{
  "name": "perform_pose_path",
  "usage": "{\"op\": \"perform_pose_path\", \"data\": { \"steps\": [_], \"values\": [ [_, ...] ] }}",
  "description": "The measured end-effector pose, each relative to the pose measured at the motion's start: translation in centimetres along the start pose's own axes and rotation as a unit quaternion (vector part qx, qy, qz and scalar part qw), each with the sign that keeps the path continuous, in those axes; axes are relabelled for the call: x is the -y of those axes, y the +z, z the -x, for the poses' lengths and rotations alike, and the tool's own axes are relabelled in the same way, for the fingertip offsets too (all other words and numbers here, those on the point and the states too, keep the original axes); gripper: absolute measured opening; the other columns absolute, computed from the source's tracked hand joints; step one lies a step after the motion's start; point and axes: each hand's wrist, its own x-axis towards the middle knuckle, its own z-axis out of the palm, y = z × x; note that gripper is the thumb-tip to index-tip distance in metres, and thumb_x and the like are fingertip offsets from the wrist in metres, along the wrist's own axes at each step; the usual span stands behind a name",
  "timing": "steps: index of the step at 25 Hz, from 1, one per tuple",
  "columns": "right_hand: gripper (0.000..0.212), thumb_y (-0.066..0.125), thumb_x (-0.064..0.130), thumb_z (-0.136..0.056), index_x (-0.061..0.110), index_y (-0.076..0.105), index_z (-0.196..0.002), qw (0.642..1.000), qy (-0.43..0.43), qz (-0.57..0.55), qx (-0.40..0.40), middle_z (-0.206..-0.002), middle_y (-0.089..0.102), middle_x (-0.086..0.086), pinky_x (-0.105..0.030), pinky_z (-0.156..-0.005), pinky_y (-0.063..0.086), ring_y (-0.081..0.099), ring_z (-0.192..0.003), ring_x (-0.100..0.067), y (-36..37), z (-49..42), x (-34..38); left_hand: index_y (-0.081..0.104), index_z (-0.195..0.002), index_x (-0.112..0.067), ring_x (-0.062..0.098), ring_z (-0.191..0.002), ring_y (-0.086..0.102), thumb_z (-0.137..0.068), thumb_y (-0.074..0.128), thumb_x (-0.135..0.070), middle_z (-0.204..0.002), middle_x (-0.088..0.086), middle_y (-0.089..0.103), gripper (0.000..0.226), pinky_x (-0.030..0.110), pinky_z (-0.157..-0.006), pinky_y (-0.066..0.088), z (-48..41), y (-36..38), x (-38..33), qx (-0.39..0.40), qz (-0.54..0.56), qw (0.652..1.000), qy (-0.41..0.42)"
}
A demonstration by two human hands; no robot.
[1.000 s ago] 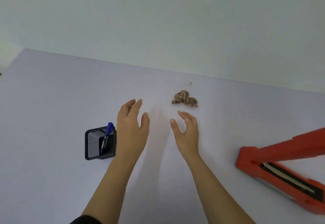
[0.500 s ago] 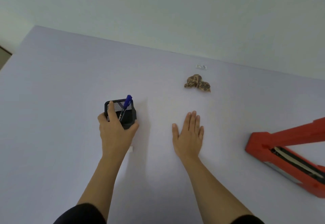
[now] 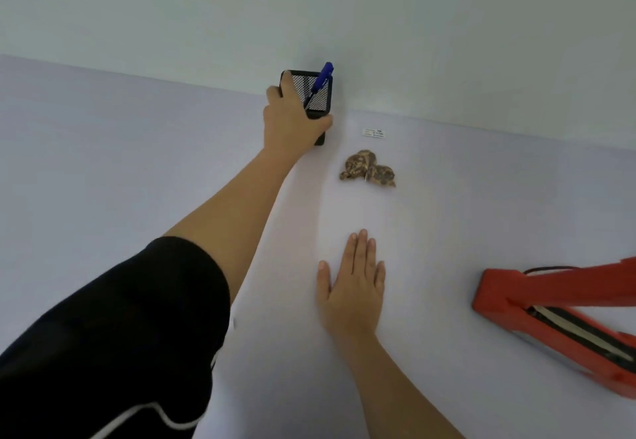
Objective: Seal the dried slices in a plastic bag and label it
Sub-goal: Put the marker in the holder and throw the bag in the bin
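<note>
well, the left hand (image 3: 292, 122) is clamping a black mesh pen holder (image 3: 314, 96), fingers curling round its left side and the thumb pressing across its near right corner. a blue pen (image 3: 320, 81) is standing in the holder, leaning, with its capped end pointing up and to the right and its lower end going down to the left inside the mesh. the holder is sitting at the far edge of the table (image 3: 103, 170), close to the pale wall (image 3: 309, 8); whether its base is resting on the table i cannot tell, as the hand is covering it. the left arm is stretching far forward, with a black sleeve (image 3: 113, 335) filling the near left corner.

just right of the holder a small white label (image 3: 373, 133) is lying flat, its long side running left to right along the table's far edge. nearer, and apart from the label, the dried slices (image 3: 367, 170) are lying in a small brown heap on the bare table, the heap stretching left to right and dipping slightly toward its right end. nothing is lying between the heap and either hand.

the right hand (image 3: 351, 287) is resting palm down, fingers straight and together, pointing toward the slices. well to its right a red sealer (image 3: 550, 311) is standing with its arm raised, hinge end facing the hand, its length running off the right edge.
</note>
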Motion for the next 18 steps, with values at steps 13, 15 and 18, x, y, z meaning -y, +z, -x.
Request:
{"op": "perform_pose_path", "data": {
  "steps": [13, 15, 18],
  "values": [
    [0.070, 0.025, 0.051, -0.092, 0.012, 0.010, -0.148, 1.000, 0.001, 0.003, -0.004, -0.157, 0.011, -0.002, -0.035, -0.114, 0.002, 0.004, -0.144, -0.015, -0.3, 0.0, -0.3, 0.010, -0.147, -0.010, 0.040, -0.109, 0.046, -0.075, 0.069, -0.037, -0.133, 0.019, 0.030, 0.097, 0.041, -0.093, 0.042, -3.4, 2.9, -0.6, 0.046, -0.043, 0.998, -0.003],
    [0.070, 0.024, 0.052, -0.092, 0.012, 0.008, -0.148, 1.000, -0.003, 0.000, -0.006, -0.157, 0.009, -0.002, -0.034, -0.114, 0.000, 0.002, -0.144, -0.015, -0.3, -0.1, -0.3, 0.005, -0.148, -0.016, 0.044, -0.122, 0.038, -0.073, 0.072, -0.043, -0.143, 0.021, 0.021, 0.104, 0.045, -0.101, 0.037, -3.4, 2.5, -0.7, 0.065, -0.022, 0.998, 0.006],
    [0.070, 0.023, 0.052, -0.092, 0.011, 0.012, -0.148, 1.000, -0.007, -0.008, -0.010, -0.157, 0.012, -0.003, -0.034, -0.114, 0.001, 0.005, -0.144, -0.017, -0.4, -0.1, -0.4, 0.000, -0.148, -0.027, 0.041, -0.139, 0.013, -0.073, 0.067, -0.055, -0.155, 0.018, 0.002, 0.104, 0.051, -0.109, 0.023, -0.7, 0.4, 0.0, 0.034, 0.007, 0.999, 0.036]
  ]
}}
